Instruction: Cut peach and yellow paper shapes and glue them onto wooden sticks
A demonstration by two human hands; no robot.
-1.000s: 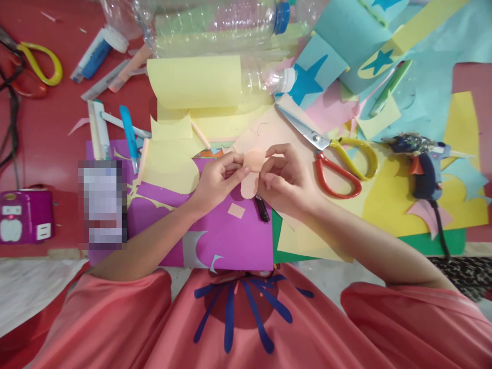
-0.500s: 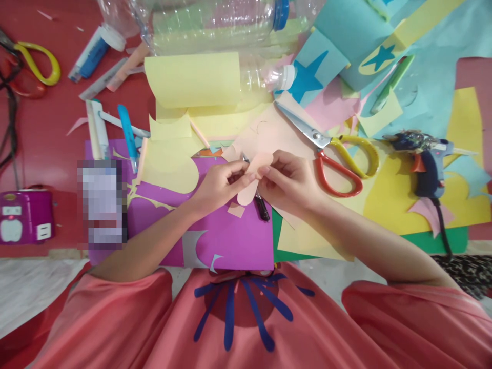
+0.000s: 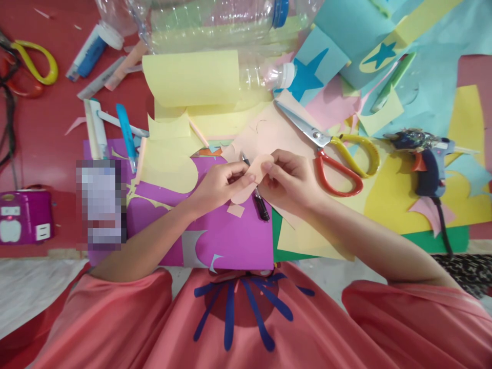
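A pale peach strip of paper point(image 3: 245, 192) with rounded ends is pinched between both my hands. My left hand point(image 3: 223, 185) grips it near the middle with thumb and fingers. Higher up, the thumb and fingers of my right hand point(image 3: 288, 175) press on its upper end. Below the strip, a black pen point(image 3: 262, 206) lies on purple paper point(image 3: 230, 238), its middle partly hidden by my hands. A small peach paper scrap point(image 3: 236, 210) sits left of the pen. Scissors point(image 3: 322, 143) with red and yellow handles lie open to the right of my right hand.
A glue gun point(image 3: 426, 159) rests on yellow paper at the right. Clear plastic bottles point(image 3: 215, 25) lie at the back, one wrapped in yellow paper point(image 3: 192, 79). A phone with a blurred screen point(image 3: 102, 205), a blue cutter point(image 3: 126, 136) and a purple box point(image 3: 25, 218) are at left.
The paper strip has tilted further towards horizontal, its lower end shifting left. My right thumb has moved slightly up along it. Both hands keep hold, and the things on the table stay put.
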